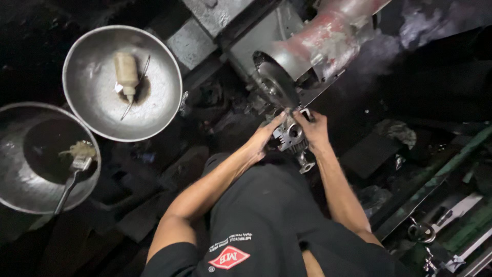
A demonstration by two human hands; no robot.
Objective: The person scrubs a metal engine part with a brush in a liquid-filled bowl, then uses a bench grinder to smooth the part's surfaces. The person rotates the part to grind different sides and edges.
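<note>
A grey metal engine part (291,137) with holes and fins sits between both hands, just below a dark round disc (277,82) on a grimy machine. My left hand (262,139) grips the part's left side, thumb up toward the disc. My right hand (313,131) holds its right side, fingers on top. Both forearms reach forward from my dark shirt.
A metal bowl (92,107) at upper left holds a small squeeze bottle (126,74) and a thin rod. A second bowl (15,174) at far left holds dark liquid and a brush (77,166). A red-stained housing (328,36) stands behind the disc. Tools and green rails lie at lower right.
</note>
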